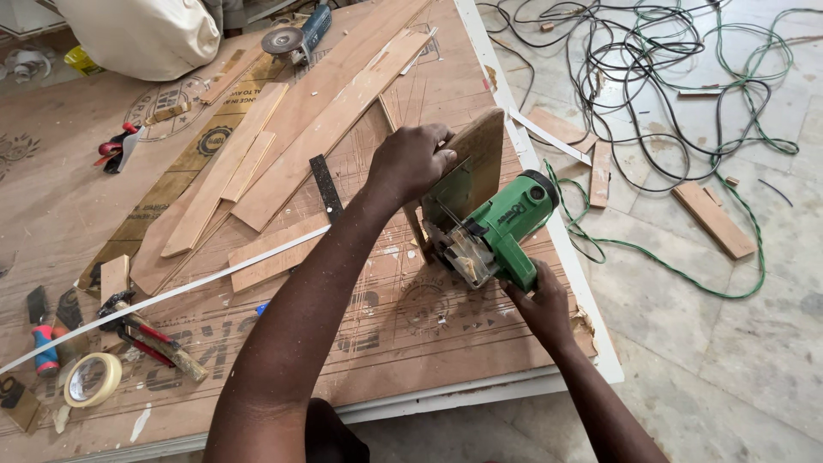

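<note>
My left hand [410, 159] grips the top edge of a small plywood piece [477, 154] that stands tilted on the plywood worktable [394, 343]. My right hand [540, 302] holds the handle of a green handheld circular saw [493, 230], whose metal base rests against the face of that piece. The saw's green cord [651, 254] runs off the table's right edge onto the floor. The blade is mostly hidden by the guard and the wood.
Long wooden strips [330, 129] and a black ruler [326, 187] lie behind my left arm. An angle grinder [296, 36] sits at the back. Hammer [154, 339], masking tape roll [90, 379] and chisels lie front left. Tangled cables [651, 77] and wood offcuts [713, 219] cover the floor to the right.
</note>
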